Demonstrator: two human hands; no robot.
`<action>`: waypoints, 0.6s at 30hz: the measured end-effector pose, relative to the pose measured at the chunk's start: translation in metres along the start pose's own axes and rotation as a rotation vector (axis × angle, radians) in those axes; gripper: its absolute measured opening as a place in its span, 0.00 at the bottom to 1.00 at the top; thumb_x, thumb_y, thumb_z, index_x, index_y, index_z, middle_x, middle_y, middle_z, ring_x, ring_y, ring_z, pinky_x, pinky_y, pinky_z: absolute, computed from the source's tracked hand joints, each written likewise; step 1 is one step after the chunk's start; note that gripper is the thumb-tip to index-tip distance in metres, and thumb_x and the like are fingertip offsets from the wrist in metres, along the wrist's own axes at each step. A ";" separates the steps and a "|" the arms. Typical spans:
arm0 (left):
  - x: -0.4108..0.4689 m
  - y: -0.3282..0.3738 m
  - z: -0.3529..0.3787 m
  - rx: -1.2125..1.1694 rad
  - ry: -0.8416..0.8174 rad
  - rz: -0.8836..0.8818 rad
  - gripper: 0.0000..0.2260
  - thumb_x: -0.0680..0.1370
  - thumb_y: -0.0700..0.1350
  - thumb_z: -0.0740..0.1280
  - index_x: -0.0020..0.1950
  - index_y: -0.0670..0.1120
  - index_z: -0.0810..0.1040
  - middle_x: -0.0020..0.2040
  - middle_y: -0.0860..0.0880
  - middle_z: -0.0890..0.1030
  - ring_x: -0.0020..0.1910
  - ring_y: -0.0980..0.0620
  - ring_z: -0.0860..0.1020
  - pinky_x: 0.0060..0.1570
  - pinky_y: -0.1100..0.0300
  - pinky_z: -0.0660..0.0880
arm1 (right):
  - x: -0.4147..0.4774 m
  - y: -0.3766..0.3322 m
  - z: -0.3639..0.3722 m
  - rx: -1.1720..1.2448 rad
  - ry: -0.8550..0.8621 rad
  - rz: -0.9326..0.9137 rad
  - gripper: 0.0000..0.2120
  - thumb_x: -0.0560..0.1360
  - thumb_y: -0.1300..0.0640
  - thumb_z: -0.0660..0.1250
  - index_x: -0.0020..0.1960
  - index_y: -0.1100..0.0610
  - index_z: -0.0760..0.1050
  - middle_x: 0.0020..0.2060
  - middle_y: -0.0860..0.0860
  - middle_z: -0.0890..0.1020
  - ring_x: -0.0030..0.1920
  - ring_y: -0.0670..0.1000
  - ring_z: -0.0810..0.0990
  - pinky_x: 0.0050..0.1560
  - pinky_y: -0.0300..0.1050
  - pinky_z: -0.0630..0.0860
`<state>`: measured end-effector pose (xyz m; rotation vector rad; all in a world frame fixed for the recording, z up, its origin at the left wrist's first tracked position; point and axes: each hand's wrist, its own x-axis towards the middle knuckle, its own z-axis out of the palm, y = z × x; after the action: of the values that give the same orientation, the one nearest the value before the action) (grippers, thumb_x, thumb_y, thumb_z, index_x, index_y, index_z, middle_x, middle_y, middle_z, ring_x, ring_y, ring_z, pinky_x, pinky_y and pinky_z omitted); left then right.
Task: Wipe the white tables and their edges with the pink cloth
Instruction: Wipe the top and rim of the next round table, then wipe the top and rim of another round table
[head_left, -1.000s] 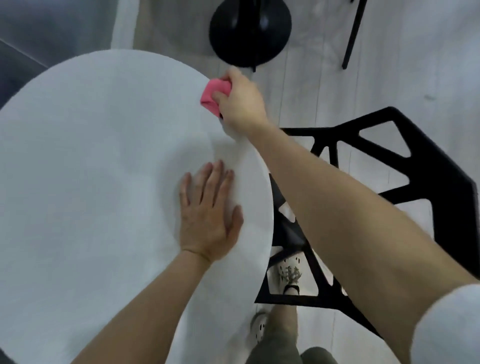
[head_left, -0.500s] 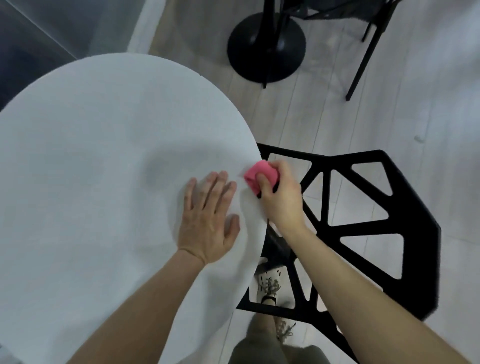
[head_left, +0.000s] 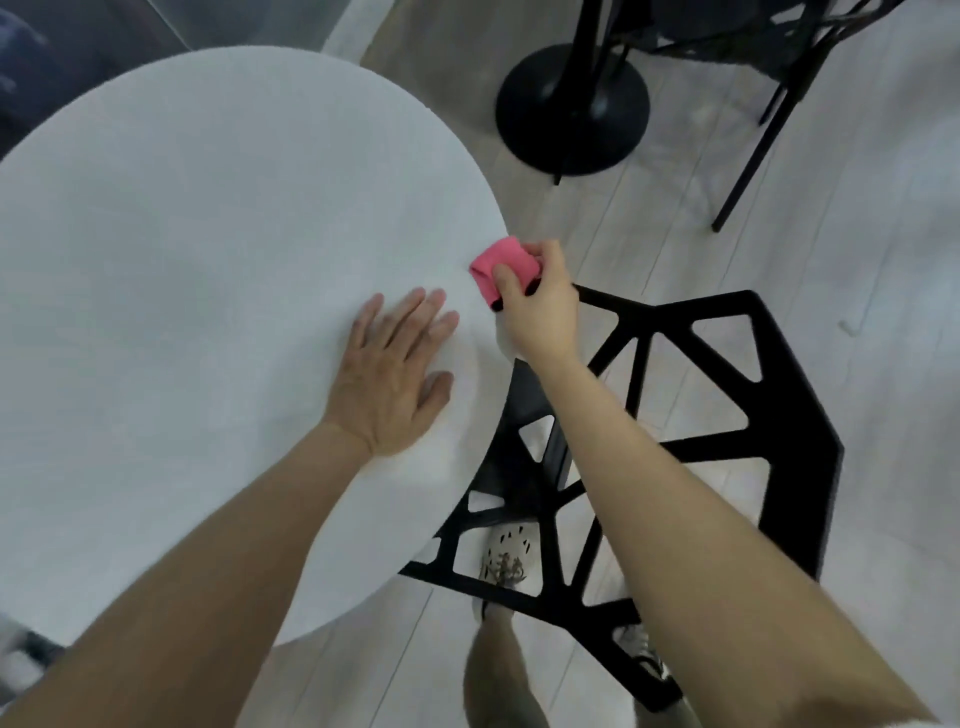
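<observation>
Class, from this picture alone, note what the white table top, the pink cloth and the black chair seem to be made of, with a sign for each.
White table top: matt, finely speckled; possibly laminate or stone composite. Pink cloth: soft textile, folded in the grip of the right hand. Black chair: rigid matt openwork shell, likely moulded plastic or painted metal.

Café-like seating area: round white table (head_left: 208, 260), black geometric chair (head_left: 727, 415), black pedestal base (head_left: 571, 119), pale plank floor (head_left: 883, 234).
</observation>
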<state>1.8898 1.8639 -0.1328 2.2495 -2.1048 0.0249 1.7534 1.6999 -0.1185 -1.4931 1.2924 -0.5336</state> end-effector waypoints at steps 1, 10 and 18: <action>-0.001 0.001 -0.002 0.034 -0.032 0.002 0.29 0.84 0.54 0.59 0.84 0.43 0.66 0.86 0.43 0.62 0.86 0.41 0.60 0.81 0.34 0.57 | -0.032 0.009 -0.003 0.025 0.013 0.029 0.13 0.83 0.52 0.70 0.66 0.50 0.74 0.53 0.44 0.81 0.50 0.45 0.80 0.48 0.39 0.76; -0.034 0.120 -0.081 -0.433 -0.375 -0.549 0.18 0.86 0.46 0.63 0.76 0.49 0.78 0.75 0.48 0.79 0.72 0.45 0.77 0.72 0.46 0.74 | -0.192 0.046 -0.109 -0.219 -0.596 -0.041 0.12 0.82 0.48 0.72 0.65 0.47 0.79 0.55 0.45 0.84 0.55 0.46 0.82 0.58 0.45 0.80; -0.039 0.320 -0.197 -1.082 -0.104 -0.621 0.26 0.82 0.41 0.73 0.76 0.63 0.75 0.63 0.60 0.84 0.62 0.60 0.83 0.62 0.57 0.82 | -0.193 -0.015 -0.321 0.098 -0.487 0.202 0.13 0.81 0.47 0.62 0.56 0.43 0.85 0.53 0.47 0.88 0.59 0.52 0.86 0.69 0.59 0.79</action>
<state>1.5742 1.8932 0.0719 1.9944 -0.8923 -0.9874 1.4294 1.7412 0.0647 -1.2894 1.0001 -0.0869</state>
